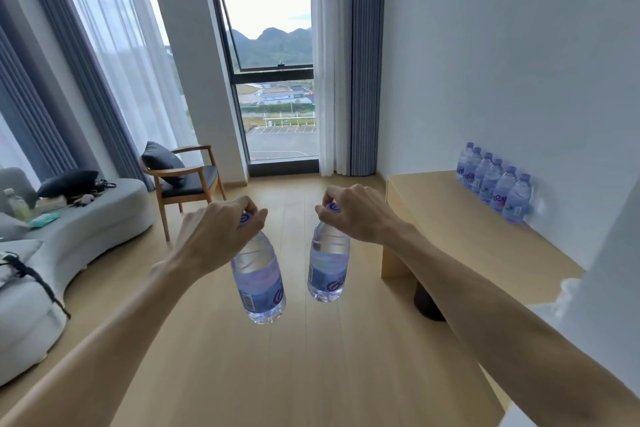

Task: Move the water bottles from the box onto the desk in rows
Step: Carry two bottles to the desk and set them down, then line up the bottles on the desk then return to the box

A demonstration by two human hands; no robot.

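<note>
1. The long pale wooden worktop point(460, 218) runs along the white wall at right.
2. A row of six clear plastic water bottles with purple labels point(493, 182) stands against that wall, probably to leave room for a second row in front.
3. The left hand point(221, 232) pinches one such hanging bottle point(258, 276) by its cap; the right hand point(356, 211) likewise carries another point(328, 263).
4. The box is out of view.

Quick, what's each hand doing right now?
Left hand: closed on the cap of one water bottle, hanging above the floor.
Right hand: closed on the cap of another water bottle.
</note>
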